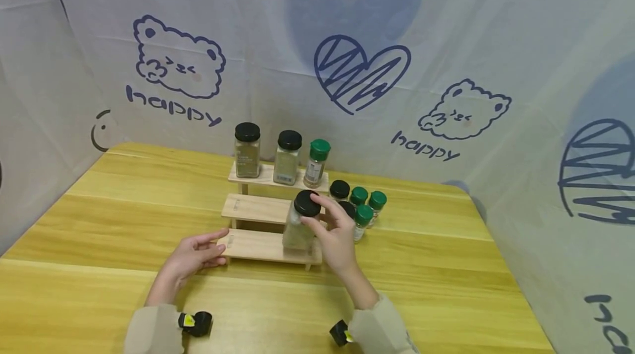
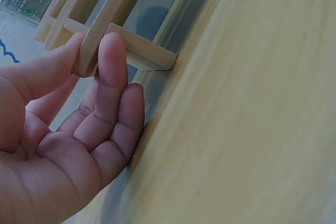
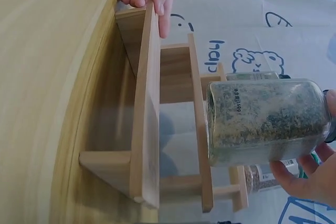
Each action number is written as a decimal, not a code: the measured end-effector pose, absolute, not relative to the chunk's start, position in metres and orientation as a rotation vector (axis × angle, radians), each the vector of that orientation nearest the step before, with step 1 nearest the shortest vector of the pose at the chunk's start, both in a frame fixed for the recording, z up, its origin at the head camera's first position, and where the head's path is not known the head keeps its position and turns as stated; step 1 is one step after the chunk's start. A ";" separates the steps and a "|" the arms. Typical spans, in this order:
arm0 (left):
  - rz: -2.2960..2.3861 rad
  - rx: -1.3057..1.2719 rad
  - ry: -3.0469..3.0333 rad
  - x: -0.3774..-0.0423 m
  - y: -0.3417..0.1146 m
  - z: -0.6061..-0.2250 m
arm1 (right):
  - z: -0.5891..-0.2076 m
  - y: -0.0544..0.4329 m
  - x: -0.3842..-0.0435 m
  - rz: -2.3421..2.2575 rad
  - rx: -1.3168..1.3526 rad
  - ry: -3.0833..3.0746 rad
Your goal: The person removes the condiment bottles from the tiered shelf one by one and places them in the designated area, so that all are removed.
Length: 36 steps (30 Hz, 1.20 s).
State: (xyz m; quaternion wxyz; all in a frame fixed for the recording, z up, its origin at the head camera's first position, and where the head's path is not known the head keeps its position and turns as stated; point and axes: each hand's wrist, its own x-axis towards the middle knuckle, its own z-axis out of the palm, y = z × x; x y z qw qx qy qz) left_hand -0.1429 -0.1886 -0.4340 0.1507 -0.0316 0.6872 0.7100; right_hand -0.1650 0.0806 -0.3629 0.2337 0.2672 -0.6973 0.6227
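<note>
My right hand [image 1: 339, 241] grips a spice jar [image 1: 297, 232] near its black lid, fingers and thumb about the top. In the head view the jar overlaps the lowest step of a three-step wooden rack [image 1: 255, 246]. From the right wrist view, its glass body [image 3: 268, 116] shows greenish-grey contents, and its base is apart from the lowest step. My left hand [image 1: 195, 255] pinches the left end of that lowest step between thumb and fingers, as the left wrist view also shows. Two black-lidded jars [image 1: 247, 153] and a green-lidded jar [image 1: 316, 165] stand on the top step.
Right of the rack, several smaller green-lidded jars [image 1: 364, 219] and black-lidded jars [image 1: 339, 189] stand close together on the wooden table [image 1: 421, 271]. A printed white cloth [image 1: 278, 34] hangs behind the table.
</note>
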 end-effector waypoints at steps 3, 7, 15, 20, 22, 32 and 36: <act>2.039 -0.093 1.973 -0.142 -0.188 -0.434 | -0.365 0.086 -0.163 1.693 0.719 -1.921; 2.039 -0.095 1.971 -0.142 -0.188 -0.434 | -0.369 0.093 -0.161 1.665 0.705 -1.932; 2.045 -0.101 1.958 -0.143 -0.188 -0.435 | -0.374 0.103 -0.157 1.656 0.708 -1.940; 2.052 -0.093 1.948 -0.144 -0.189 -0.436 | -0.375 0.110 -0.154 1.666 0.687 -1.949; 2.053 -0.090 1.945 -0.144 -0.189 -0.436 | -0.376 0.114 -0.153 1.672 0.687 -1.945; 2.056 -0.067 1.940 -0.143 -0.190 -0.436 | -0.379 0.131 -0.146 1.645 0.715 -1.938; 2.061 -0.056 1.932 -0.143 -0.190 -0.437 | -0.380 0.138 -0.144 1.641 0.726 -1.926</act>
